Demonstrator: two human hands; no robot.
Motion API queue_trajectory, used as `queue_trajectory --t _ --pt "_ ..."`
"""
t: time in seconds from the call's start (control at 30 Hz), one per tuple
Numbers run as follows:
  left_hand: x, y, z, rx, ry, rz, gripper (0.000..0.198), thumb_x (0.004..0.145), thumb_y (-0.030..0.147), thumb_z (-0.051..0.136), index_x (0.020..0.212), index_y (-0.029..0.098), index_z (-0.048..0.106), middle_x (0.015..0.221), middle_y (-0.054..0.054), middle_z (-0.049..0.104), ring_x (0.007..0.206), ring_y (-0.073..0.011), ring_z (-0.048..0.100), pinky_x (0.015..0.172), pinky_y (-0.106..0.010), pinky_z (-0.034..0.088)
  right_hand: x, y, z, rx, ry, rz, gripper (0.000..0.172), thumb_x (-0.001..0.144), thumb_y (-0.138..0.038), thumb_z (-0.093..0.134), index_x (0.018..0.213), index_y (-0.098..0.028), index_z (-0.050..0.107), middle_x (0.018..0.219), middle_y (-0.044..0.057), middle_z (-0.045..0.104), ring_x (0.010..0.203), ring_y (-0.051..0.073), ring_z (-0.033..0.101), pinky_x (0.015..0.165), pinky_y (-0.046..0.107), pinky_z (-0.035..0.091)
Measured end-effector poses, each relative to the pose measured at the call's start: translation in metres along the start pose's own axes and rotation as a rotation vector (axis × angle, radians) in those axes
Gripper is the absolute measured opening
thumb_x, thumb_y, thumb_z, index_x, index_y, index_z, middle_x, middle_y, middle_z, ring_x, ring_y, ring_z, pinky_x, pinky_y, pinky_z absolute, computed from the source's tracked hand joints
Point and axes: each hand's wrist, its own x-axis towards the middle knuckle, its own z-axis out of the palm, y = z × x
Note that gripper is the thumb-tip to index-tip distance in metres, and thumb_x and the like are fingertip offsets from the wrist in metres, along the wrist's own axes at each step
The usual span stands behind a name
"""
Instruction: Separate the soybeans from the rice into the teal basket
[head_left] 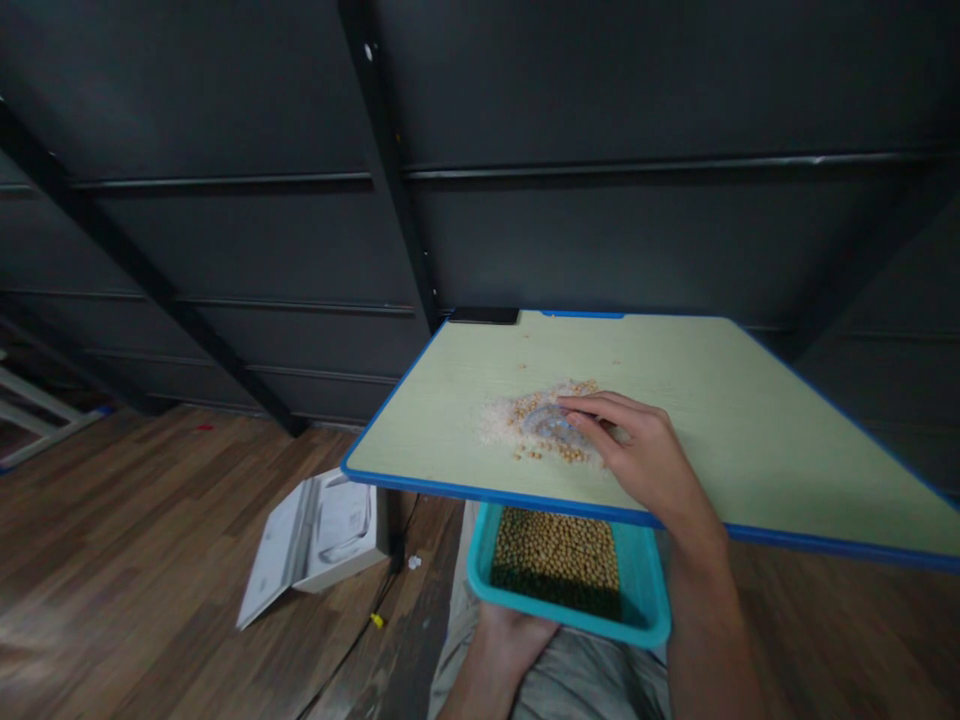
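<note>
My right hand [637, 440] is closed, thumb and fingers pinching a clear plastic piece [551, 424], rounded like a small dish or lid. That piece rests in a scattered heap of yellow beans [574, 453] and white grains [495, 422] on the pale green tabletop. Below the table's near edge, my left hand [514, 632] supports a turquoise plastic tray [570, 622] from underneath, its fingers mostly hidden. Inside the tray lie many yellow beans [562, 545], with dark green ones [551, 590] along the near side.
The low table [675, 360] has a blue rim and stands against a dark panelled wall [600, 90]. A black flat object [484, 316] sits at its far left corner. An open white box [341, 530] and a black cable [356, 640] lie on the wooden floor [150, 560].
</note>
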Motion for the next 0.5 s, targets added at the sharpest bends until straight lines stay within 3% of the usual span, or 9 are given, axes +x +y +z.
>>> queue_trajectory --t 0.23,0.4,0.5 --pt "-0.0007 -0.0007 0.0017 0.1 0.022 0.021 0.027 0.084 0.026 0.049 0.095 0.028 0.073 0.095 -0.001 0.08 0.119 -0.0274 0.06 0.107 -0.046 0.042 -0.0002 -0.0004 0.0032 0.031 -0.056 0.006 0.022 0.091 -0.019 0.06 0.107 -0.027 0.072 0.108 -0.001 0.074 0.1 0.015 0.066 0.094 0.033 0.048" --pt "0.0008 -0.0009 0.0078 0.234 0.064 0.037 0.03 0.08 0.042 0.054 0.101 0.028 0.071 0.102 -0.005 0.079 0.118 -0.0321 0.06 0.102 -0.054 0.046 0.0002 -0.0029 0.0046 0.038 -0.099 -0.005 0.022 0.09 -0.019 0.06 0.107 -0.028 0.072 0.107 -0.002 0.074 0.098 0.016 0.067 0.092 0.032 0.049" --pt "0.0001 -0.0005 -0.0011 0.42 0.142 0.096 0.039 0.074 0.052 0.061 0.103 0.028 0.07 0.105 -0.007 0.077 0.117 -0.0344 0.06 0.103 -0.057 0.045 0.0004 -0.0033 0.0062 0.038 -0.104 -0.002 0.022 0.091 -0.02 0.06 0.107 -0.028 0.072 0.107 -0.001 0.074 0.098 0.016 0.067 0.092 0.033 0.049"
